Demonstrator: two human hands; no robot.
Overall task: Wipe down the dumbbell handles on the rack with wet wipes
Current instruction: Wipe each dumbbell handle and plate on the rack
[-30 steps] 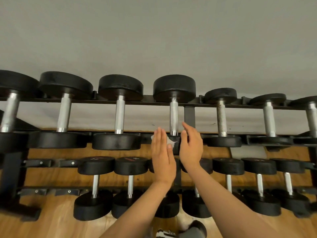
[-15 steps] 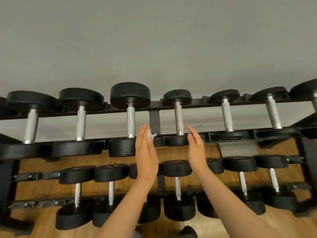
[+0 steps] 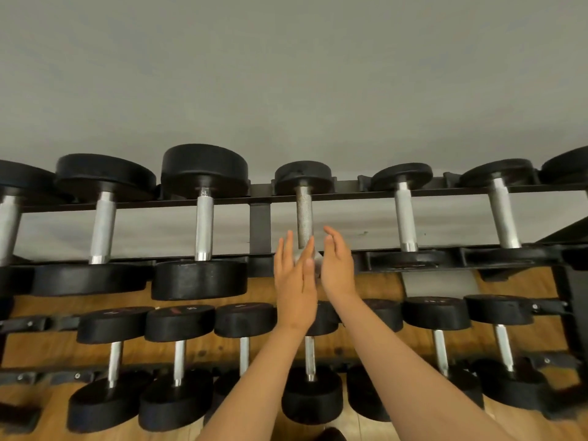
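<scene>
A two-tier black rack (image 3: 350,196) carries black dumbbells with knurled steel handles. The top-row handle at centre (image 3: 304,218) stands just above my hands. My left hand (image 3: 294,281) is raised edge-on with straight fingers, its fingertips at the lower end of that handle. A small white wet wipe (image 3: 317,257) shows between my two hands, against the left palm; most of it is hidden. My right hand (image 3: 337,268) is held up close beside it, fingers straight, on the right side of the handle's lower end.
More top-row dumbbells flank the centre one, such as a big one at left (image 3: 203,218) and a smaller one at right (image 3: 405,218). A black upright post (image 3: 260,224) stands left of the centre handle. The lower row (image 3: 243,345) sits over a wooden floor (image 3: 375,288).
My hands have moved right from the rack's upright post to the lower end of the smaller centre handle and have come closer together, with the wipe still between them.
</scene>
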